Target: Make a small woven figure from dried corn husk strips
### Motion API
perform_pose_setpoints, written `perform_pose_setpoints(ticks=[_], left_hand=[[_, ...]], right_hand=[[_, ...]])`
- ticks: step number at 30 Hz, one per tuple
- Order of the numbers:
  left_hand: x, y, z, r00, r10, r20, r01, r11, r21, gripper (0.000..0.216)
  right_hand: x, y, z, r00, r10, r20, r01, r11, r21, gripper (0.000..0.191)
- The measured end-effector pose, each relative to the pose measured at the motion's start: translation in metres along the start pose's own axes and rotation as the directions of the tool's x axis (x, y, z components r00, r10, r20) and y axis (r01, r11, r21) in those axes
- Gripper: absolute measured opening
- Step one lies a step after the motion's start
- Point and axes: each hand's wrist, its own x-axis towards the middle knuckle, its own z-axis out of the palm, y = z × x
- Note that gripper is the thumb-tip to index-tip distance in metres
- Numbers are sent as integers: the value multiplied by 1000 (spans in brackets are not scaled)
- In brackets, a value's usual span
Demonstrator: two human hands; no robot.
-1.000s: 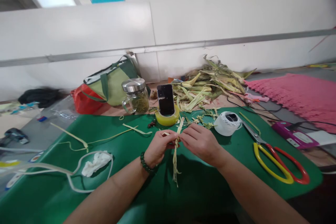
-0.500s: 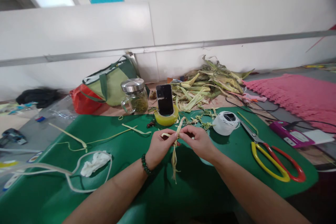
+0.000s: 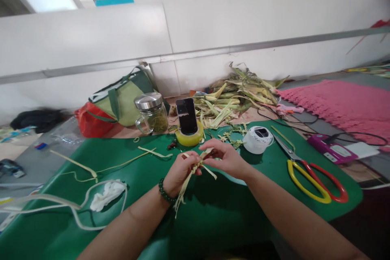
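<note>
A small braid of pale corn husk strips (image 3: 189,174) is held between my two hands over the green mat (image 3: 213,215). My left hand (image 3: 180,170), with a dark green bead bracelet at the wrist, pinches the braid from the left; its frayed tails hang down toward the forearm. Close against it, my right hand (image 3: 225,157) grips a husk strip at the braid's upper end between thumb and fingers. One loose strip sticks out below the right fingers. Just behind the hands, a phone (image 3: 187,115) leans upright in a yellow tape roll (image 3: 191,137).
Red-and-yellow-handled scissors (image 3: 304,170) and a white string roll (image 3: 257,140) lie on the right. A lidded glass jar (image 3: 152,115), green bag (image 3: 122,101) and husk pile (image 3: 237,93) stand behind. White tubing (image 3: 79,219) and a crumpled tissue (image 3: 108,196) are left.
The braid has turned, its tails swinging to the lower left. My right fingers have lifted and spread over its top, and a loose strip now points right. The view has shifted slightly.
</note>
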Motion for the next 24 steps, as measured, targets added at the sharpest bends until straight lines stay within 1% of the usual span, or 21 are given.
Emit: perform_pose_setpoints(ticks=[1,2,3,5,7,8,10,12,14,15,17,20,24], left_hand=[[0,1,0,1000,-11,19,12,1000,-4,9],[0,1,0,999,-21,35,21,1000,-3,9],[0,1,0,999,-28,43,28,1000,1,10],[0,2,0,1000,-18,24,18,1000,2,13],[-1,1,1,999,28,-22,-28,1000,-5,17],[-2,0,1,997,63,-44,-63,998,2,18],[-3,-1,2,986,149,-76,-145,988,50,20],[-4,-1,2,963,253,-90,-239,961,137,20],[-6,-1,2,936,341,-92,-315,924,216,21],[-6,-1,3,926,366,-91,-336,910,242,21],[-7,-1,3,925,369,-90,-337,907,253,22],[-6,-2,3,941,325,-93,-301,930,210,23],[-4,-5,3,947,292,-134,-272,951,147,25]], right_hand=[[0,-1,-1,996,-83,24,85,993,-79,16],[-1,-3,-3,987,-151,49,157,975,-156,11],[-1,-4,-4,976,-207,59,215,950,-228,10],[-2,-9,-7,949,-313,22,298,878,-374,10],[-4,-13,-9,900,-435,-27,355,768,-534,8],[-5,-15,-8,873,-487,-16,380,701,-603,6],[-6,-17,-5,836,-547,52,424,582,-694,6],[-6,-16,0,823,-558,106,442,510,-738,8],[-5,-14,3,823,-555,121,438,485,-757,10],[-4,-13,4,823,-554,120,434,480,-762,11],[-3,-11,5,824,-554,122,430,470,-771,13],[-3,-10,5,829,-546,122,409,442,-799,15],[-5,-8,8,864,-499,67,331,464,-821,19]])
